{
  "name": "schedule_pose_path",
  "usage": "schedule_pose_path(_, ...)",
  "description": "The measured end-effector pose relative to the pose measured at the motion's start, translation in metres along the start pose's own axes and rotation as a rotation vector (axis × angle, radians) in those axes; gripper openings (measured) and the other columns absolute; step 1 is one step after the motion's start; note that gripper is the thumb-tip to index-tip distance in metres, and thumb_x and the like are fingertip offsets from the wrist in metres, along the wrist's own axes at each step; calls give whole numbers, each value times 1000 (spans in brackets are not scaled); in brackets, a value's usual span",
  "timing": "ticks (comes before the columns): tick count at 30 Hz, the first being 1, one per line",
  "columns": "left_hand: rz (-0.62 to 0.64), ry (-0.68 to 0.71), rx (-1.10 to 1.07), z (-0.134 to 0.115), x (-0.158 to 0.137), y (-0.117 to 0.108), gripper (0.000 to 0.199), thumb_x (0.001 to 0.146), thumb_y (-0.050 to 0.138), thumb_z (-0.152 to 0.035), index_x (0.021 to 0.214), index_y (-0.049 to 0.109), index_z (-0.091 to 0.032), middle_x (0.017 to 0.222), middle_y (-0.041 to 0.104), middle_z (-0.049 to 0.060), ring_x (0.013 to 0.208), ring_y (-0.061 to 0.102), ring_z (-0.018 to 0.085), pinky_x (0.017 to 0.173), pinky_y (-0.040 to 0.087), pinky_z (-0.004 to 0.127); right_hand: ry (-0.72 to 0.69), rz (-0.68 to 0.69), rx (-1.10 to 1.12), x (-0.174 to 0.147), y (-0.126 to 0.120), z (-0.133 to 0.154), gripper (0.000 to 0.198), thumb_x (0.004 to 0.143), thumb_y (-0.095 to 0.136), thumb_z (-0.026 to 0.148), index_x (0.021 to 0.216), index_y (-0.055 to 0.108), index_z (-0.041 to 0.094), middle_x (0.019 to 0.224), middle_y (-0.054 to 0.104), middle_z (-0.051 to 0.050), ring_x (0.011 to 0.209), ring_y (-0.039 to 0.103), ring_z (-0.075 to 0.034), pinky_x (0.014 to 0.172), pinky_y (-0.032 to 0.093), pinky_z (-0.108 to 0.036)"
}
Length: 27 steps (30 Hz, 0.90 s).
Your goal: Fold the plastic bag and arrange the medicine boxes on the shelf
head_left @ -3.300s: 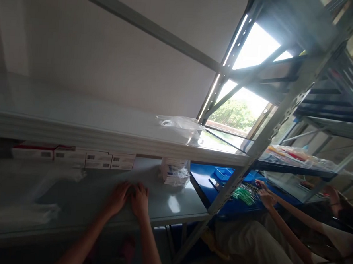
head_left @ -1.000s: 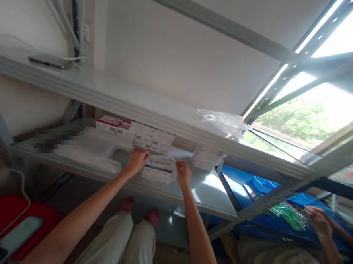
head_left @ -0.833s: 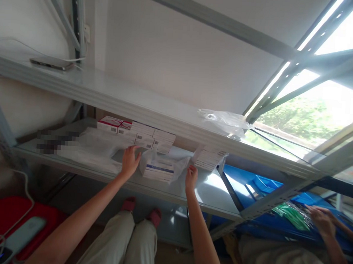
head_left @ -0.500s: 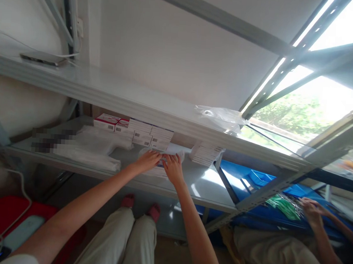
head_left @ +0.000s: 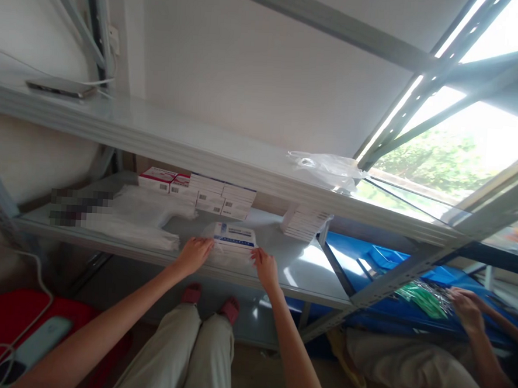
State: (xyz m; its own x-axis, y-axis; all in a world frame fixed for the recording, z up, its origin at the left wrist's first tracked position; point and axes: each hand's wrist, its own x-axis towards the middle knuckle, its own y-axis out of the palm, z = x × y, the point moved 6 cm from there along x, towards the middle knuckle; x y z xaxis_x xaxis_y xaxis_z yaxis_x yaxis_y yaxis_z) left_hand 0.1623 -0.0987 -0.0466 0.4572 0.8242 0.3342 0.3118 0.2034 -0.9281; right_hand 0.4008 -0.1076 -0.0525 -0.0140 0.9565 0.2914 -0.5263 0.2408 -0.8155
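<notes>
A stack of flat white boxes with a blue stripe (head_left: 234, 237) lies in a clear plastic bag near the front of the lower grey shelf (head_left: 306, 276). My left hand (head_left: 194, 254) pinches the bag's near left corner. My right hand (head_left: 265, 267) grips its near right corner. Both arms reach up from my lap, and my knees and pink shoes show below.
Red-and-white boxes (head_left: 197, 191) line the shelf's back, beside a pile of clear bags (head_left: 139, 216) and another white box stack (head_left: 303, 223). A loose bag (head_left: 326, 166) and a phone (head_left: 61, 87) lie on the upper shelf. At right, a co-worker's hand (head_left: 465, 303) handles green items (head_left: 419, 294).
My hands met over the bagged stack, then spread to its near corners and drew back toward the shelf's front edge. The stack's blue-striped top now shows. The camera earlier swung left.
</notes>
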Motion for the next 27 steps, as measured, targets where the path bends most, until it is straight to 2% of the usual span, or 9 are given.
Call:
schedule_pose_path(2,11,-98,-3,5,-2,4,25,96,36,-17,101,60,-15,92,68,10,91,63,24,84,40,36,110,2,212,1,6,-18,38,95,27,28,95,64,18,81,72,-4,61,66,-15,66,47,-26)
schedule_pose_path(4,23,-178,-18,9,-4,8,24,96,38,-19,108,58,-15,93,69,10,90,65,24,84,41,35,157,-7,303,5,9,-27,39,93,30,32,100,65,16,82,72,-5,57,66,-15,64,49,-26)
schedule_pose_path(8,31,-316,-127,18,-4,17,36,96,40,-21,131,45,-14,99,69,11,93,66,25,81,44,32,144,-14,283,15,7,-26,39,91,36,30,119,61,20,82,73,-1,53,65,-13,65,49,-26)
schedule_pose_path(11,37,-380,-253,27,6,23,41,97,40,-25,136,38,-12,100,69,11,94,66,25,80,45,31,166,-22,207,27,3,-20,38,92,35,26,121,60,24,75,72,2,55,65,-12,65,47,-23)
schedule_pose_path(17,22,-433,-386,46,37,29,36,99,35,-34,122,53,-13,94,70,11,85,68,22,75,47,28,224,49,93,60,5,-21,32,94,38,30,107,67,25,64,68,3,59,65,-12,59,43,-20)
schedule_pose_path(22,142,-552,-539,60,55,51,35,98,32,-33,112,58,-13,80,71,7,64,67,16,58,47,23,245,106,79,79,18,-29,34,93,39,31,83,69,19,59,65,1,55,63,-12,56,41,-19)
schedule_pose_path(25,165,-580,-518,63,61,55,34,96,33,-29,106,60,-13,77,70,7,64,68,16,57,46,22,254,126,55,82,27,-34,34,91,39,26,79,69,18,56,63,0,55,63,-13,56,42,-20)
schedule_pose_path(27,149,-588,-474,61,59,52,29,94,39,-27,104,61,-13,84,71,9,75,69,19,63,48,24,261,124,37,79,32,-36,30,89,41,25,87,70,17,61,66,-3,58,64,-15,56,42,-21)
